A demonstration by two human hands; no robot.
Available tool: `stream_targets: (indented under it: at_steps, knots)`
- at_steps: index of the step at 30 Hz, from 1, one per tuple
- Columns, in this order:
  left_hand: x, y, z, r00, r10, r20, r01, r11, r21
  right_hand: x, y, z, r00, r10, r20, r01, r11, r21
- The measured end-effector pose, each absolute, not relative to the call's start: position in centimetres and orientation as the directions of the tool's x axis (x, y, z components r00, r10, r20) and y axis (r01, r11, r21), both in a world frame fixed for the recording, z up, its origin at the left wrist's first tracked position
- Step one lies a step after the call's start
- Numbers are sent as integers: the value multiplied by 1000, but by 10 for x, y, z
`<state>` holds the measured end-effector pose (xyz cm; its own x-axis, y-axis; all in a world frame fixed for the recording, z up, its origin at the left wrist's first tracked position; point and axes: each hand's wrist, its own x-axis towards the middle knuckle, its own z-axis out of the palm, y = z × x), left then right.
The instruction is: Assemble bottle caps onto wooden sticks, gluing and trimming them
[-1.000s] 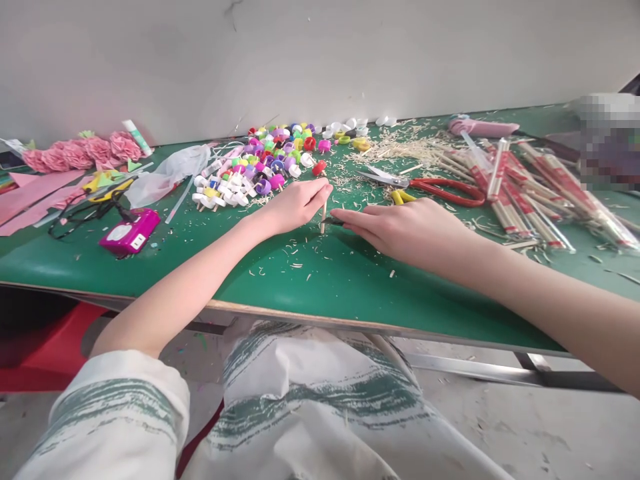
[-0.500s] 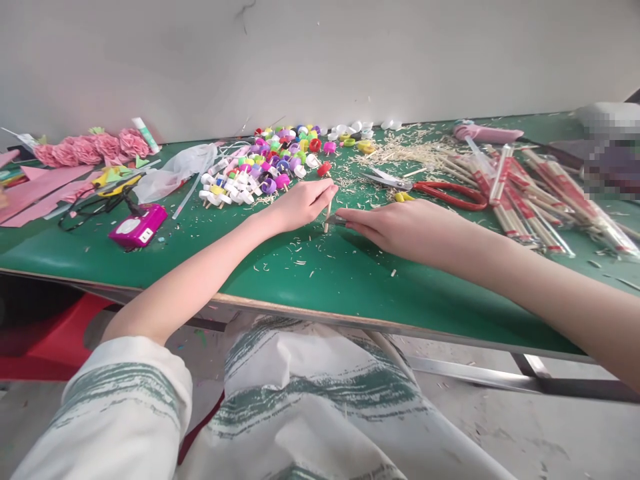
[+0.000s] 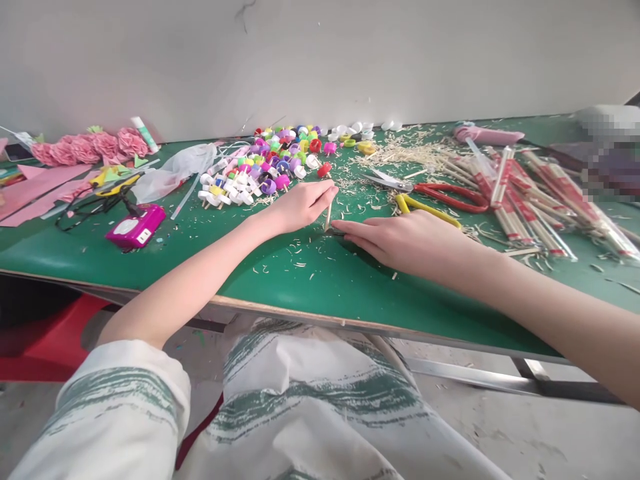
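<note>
My left hand (image 3: 300, 204) pinches the top of a short wooden stick (image 3: 328, 217), which stands nearly upright on the green table (image 3: 310, 287). My right hand (image 3: 405, 237) lies low on the table just to the right. Its fingers are pressed together round a small blade (image 3: 336, 231) whose tip meets the foot of the stick. Most of the blade is hidden under the fingers. Wood shavings (image 3: 295, 257) lie scattered around both hands.
Behind the hands lie colourful caps on sticks (image 3: 270, 163), red-handled scissors (image 3: 435, 193), yellow-handled pliers (image 3: 425, 208) and wrapped chopsticks (image 3: 530, 193). To the left are a magenta device (image 3: 135, 227), a plastic bag (image 3: 170, 170) and pink paper flowers (image 3: 85, 148). The table's front edge runs near my lap.
My right hand has slid down and toward me, uncovering the yellow-handled pliers behind it. The left hand and stick have stayed in place.
</note>
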<state>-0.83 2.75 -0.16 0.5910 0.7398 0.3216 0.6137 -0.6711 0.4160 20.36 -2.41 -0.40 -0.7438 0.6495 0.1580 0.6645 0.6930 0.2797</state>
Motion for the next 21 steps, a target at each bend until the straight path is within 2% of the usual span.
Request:
stream_targets:
  at_steps: [4,14,18,21]
  knots:
    - [-8,27,-1,588,748,307,626,-662,413,205,-23,-7,-720,652,238,692,654,304]
    - [-8,27,-3,599,725,339,589,-686,427,199,-25,-4,-710,690,145,695,652,303]
    - [-8,26,-1,602,726,333,588,-685,430,198,-26,-5,-712,683,163,697,660,281]
    - [-9,27,-1,598,730,331,595,-680,427,199,-28,-5,-701,684,200,707,633,314]
